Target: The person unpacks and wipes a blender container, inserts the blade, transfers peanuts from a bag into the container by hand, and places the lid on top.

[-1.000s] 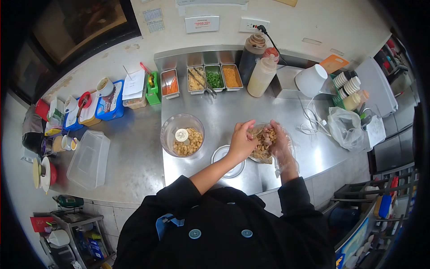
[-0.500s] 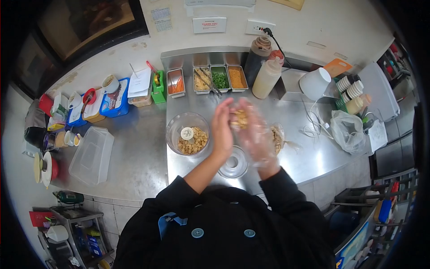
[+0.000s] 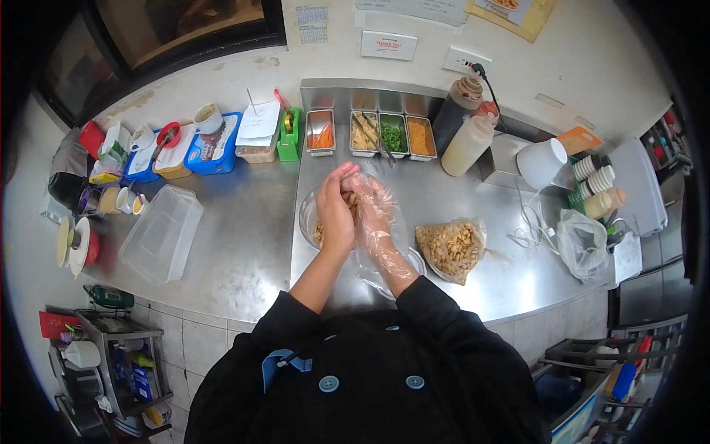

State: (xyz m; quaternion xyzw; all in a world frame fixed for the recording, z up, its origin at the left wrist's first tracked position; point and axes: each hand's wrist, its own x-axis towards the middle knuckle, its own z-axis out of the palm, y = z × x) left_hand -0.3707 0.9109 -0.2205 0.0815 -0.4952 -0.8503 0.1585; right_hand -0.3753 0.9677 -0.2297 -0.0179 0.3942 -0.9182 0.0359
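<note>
Over the right side of a clear bowl (image 3: pixel 304 219), my left hand (image 3: pixel 336 220) and my right hand (image 3: pixel 376 222) are cupped together. My right hand wears a thin clear plastic glove; my left hand is bare. Pale brown nuts (image 3: pixel 353 201) show between the palms, fingers curved around them. My hands and forearms hide much of the bowl, and some nuts show at its left side. Partly behind my right wrist lies a round clear lid (image 3: pixel 418 262). Further right, a clear plastic bag (image 3: pixel 451 249) full of nuts rests on the steel counter (image 3: pixel 355 287).
Steel pans of carrot (image 3: pixel 320 137), green herbs and orange crumbs line the back, with tongs (image 3: pixel 386 146) across. Sauce bottles (image 3: pixel 467 145) stand beside them. A clear plastic box (image 3: pixel 161 235) is at left, near blue tubs (image 3: pixel 212 149). A white cord (image 3: pixel 529 235) lies at right.
My hands have moved left, from between the bowl and the bag to over the bowl, with the nuts between them. The bag now shows fully. The camera view has shifted.
</note>
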